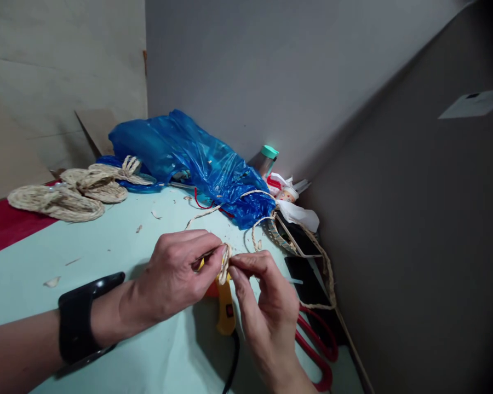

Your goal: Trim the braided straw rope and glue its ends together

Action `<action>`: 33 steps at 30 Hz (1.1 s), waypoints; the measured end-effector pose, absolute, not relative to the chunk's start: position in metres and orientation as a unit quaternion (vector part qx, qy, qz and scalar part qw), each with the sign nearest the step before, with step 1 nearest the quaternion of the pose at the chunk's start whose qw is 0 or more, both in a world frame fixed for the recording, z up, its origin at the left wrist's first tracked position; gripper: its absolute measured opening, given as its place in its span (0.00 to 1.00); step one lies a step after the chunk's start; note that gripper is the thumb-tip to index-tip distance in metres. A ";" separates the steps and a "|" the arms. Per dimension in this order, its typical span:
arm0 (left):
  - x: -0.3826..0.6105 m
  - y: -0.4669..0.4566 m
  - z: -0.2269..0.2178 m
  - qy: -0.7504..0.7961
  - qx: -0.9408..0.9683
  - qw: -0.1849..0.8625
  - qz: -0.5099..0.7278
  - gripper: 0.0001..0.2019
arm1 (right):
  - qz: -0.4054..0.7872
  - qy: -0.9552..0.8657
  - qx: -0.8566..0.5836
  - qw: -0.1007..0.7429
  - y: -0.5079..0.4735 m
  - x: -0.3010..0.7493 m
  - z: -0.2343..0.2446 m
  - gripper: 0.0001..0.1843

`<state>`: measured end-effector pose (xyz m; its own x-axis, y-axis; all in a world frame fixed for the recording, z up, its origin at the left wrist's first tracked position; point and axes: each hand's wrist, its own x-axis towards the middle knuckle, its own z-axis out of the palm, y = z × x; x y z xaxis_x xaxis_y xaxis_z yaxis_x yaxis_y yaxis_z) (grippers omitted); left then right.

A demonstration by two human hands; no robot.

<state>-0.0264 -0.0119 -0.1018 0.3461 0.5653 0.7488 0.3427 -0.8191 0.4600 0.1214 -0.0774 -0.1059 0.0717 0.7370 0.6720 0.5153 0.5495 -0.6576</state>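
My left hand (176,273) and my right hand (263,301) meet above a pale green table (107,257). Both pinch a small loop of braided straw cord (224,262) between thumb and fingers. The cord runs on to the right in loose curls (267,219) toward the wall. A black watch band (80,317) sits on my left wrist. Under my hands lies a yellow glue gun (225,309) with a black cable (232,364).
Red-handled scissors (318,345) lie by the right wall. A crumpled blue plastic bag (193,158) sits at the back, with a green-capped bottle (265,158) and a white wrapper (298,213) beside it. Woven straw pieces (72,191) lie at the left. Straw scraps dot the table.
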 end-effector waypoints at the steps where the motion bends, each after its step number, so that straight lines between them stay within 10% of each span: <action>1: -0.026 -0.012 -0.102 0.277 0.815 0.112 0.497 0.13 | 0.139 -0.657 -0.478 0.566 -0.077 0.121 -0.106 0.06; 10: -0.027 -0.012 -0.102 0.250 0.846 0.166 0.440 0.13 | 0.407 -0.543 -0.455 0.577 -0.074 0.119 -0.098 0.11; 33: -0.026 -0.019 -0.108 0.223 0.856 0.166 0.435 0.20 | 0.262 -0.619 -0.467 0.574 -0.068 0.139 -0.095 0.17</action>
